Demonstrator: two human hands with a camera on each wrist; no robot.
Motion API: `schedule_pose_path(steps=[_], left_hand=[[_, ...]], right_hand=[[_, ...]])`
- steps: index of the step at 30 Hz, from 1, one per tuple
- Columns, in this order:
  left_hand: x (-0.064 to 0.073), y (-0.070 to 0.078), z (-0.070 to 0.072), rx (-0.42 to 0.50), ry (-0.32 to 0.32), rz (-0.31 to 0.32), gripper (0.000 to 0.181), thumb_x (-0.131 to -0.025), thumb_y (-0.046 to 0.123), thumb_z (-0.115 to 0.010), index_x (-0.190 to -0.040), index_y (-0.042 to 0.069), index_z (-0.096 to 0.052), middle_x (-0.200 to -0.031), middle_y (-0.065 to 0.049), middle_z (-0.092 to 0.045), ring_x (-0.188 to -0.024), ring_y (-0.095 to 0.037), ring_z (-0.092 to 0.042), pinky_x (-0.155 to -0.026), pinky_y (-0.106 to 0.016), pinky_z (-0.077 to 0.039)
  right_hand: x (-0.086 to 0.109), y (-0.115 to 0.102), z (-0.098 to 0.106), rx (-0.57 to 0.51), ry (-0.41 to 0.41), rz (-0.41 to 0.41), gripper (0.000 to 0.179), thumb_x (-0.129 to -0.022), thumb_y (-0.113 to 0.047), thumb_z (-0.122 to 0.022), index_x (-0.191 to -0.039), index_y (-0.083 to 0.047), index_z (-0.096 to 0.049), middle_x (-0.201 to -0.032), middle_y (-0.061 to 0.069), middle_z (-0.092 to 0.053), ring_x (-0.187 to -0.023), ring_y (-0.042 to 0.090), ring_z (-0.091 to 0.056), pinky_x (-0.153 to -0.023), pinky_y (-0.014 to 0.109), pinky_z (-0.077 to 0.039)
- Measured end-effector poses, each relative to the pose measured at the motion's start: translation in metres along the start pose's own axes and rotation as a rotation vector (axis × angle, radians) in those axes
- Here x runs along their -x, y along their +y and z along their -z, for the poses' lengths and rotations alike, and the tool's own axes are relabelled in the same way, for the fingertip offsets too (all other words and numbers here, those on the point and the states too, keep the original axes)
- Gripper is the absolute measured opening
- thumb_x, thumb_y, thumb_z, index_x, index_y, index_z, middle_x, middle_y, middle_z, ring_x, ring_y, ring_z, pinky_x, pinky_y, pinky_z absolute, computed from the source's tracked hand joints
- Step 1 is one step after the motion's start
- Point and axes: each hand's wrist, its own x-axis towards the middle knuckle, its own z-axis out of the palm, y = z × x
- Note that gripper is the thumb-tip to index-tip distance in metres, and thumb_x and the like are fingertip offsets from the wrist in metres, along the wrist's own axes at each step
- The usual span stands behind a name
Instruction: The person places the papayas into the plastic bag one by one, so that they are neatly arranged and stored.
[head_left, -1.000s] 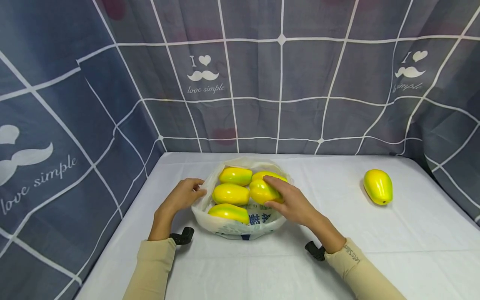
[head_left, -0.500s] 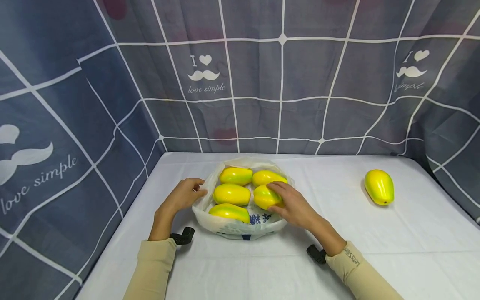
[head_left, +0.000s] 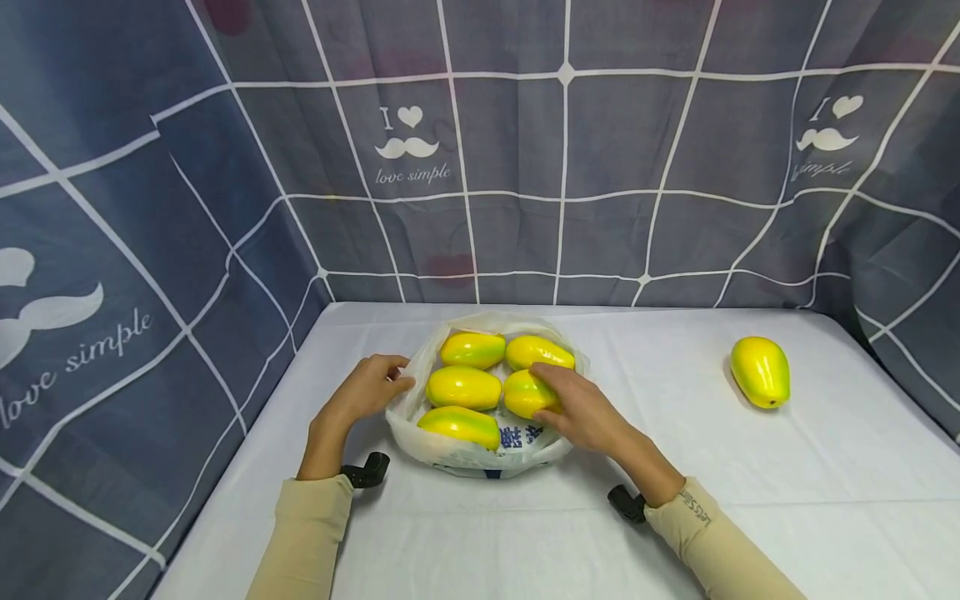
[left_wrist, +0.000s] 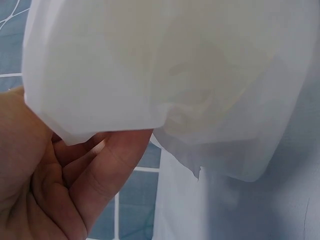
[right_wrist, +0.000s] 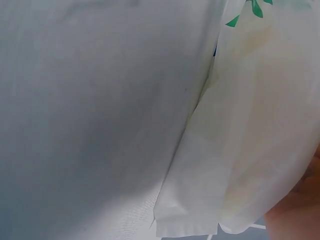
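Observation:
A translucent white plastic bag (head_left: 442, 454) sits on the table with its mouth spread wide. My left hand (head_left: 369, 388) pinches the bag's left rim; in the left wrist view the thin plastic (left_wrist: 110, 95) passes between thumb and fingers. Inside, my right hand (head_left: 588, 410) grips a yellow-green papaya (head_left: 525, 394) on the bag's right side, thumb on the near side and fingers over the top. Other papayas lie around it: one behind (head_left: 540, 352), and three stacked in a column along the left, the middle papaya (head_left: 462, 388) among them. The bag wall hides most of the right hand in the right wrist view.
Another papaya (head_left: 760, 372) lies alone on the white tablecloth (head_left: 675, 333) at the right. A grey checked curtain (head_left: 510, 167) rises behind the table and along both sides. Blue printing (head_left: 517, 436) shows on the bag's inner floor.
My right hand has lowered its papaya from against the back-right papaya to a place nearer me in the bag, then shifted it slightly left. The left hand has stayed at the rim.

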Motion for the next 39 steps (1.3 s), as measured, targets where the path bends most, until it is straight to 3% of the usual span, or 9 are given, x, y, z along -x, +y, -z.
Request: schedule_pose_path(steps=[17, 27, 35, 39], left_hand=[[0.001, 0.001, 0.001, 0.006, -0.002, 0.009, 0.028, -0.095, 0.012, -0.063, -0.12, -0.001, -0.067, -0.091, -0.008, -0.064, -0.08, -0.021, -0.054, -0.073, -0.037, -0.045], [0.001, 0.005, 0.002, 0.009, -0.007, 0.027, 0.029, -0.096, 0.013, -0.063, -0.121, -0.001, -0.067, -0.089, -0.007, -0.063, -0.077, -0.021, -0.053, -0.071, -0.034, -0.044], [-0.001, 0.003, 0.003, 0.011, -0.015, 0.025, 0.03, -0.096, 0.013, -0.063, -0.122, -0.002, -0.066, -0.089, -0.007, -0.063, -0.076, -0.02, -0.053, -0.069, -0.034, -0.044], [0.0, 0.001, 0.002, 0.013, -0.013, 0.023, 0.03, -0.096, 0.013, -0.063, -0.121, -0.002, -0.067, -0.089, -0.007, -0.063, -0.076, -0.02, -0.053, -0.069, -0.034, -0.044]], right_hand=[[0.0, -0.002, -0.002, 0.003, -0.022, -0.011, 0.067, -0.085, -0.017, -0.078, -0.141, 0.004, -0.047, -0.141, 0.023, -0.05, -0.131, 0.038, -0.045, -0.108, 0.052, -0.033], [-0.001, -0.007, 0.004, -0.035, 0.003, -0.014, 0.062, -0.092, -0.024, -0.071, -0.142, 0.003, -0.047, -0.142, 0.02, -0.05, -0.13, 0.037, -0.047, -0.107, 0.052, -0.035], [-0.028, -0.011, 0.015, -0.064, 0.085, -0.021, 0.048, -0.095, -0.02, -0.066, -0.135, 0.004, -0.055, -0.134, 0.019, -0.058, -0.125, 0.037, -0.052, -0.104, 0.053, -0.038], [-0.048, -0.006, 0.015, -0.111, 0.084, -0.06, 0.042, -0.096, -0.02, -0.065, -0.131, 0.003, -0.059, -0.13, 0.018, -0.061, -0.123, 0.037, -0.053, -0.104, 0.053, -0.037]])
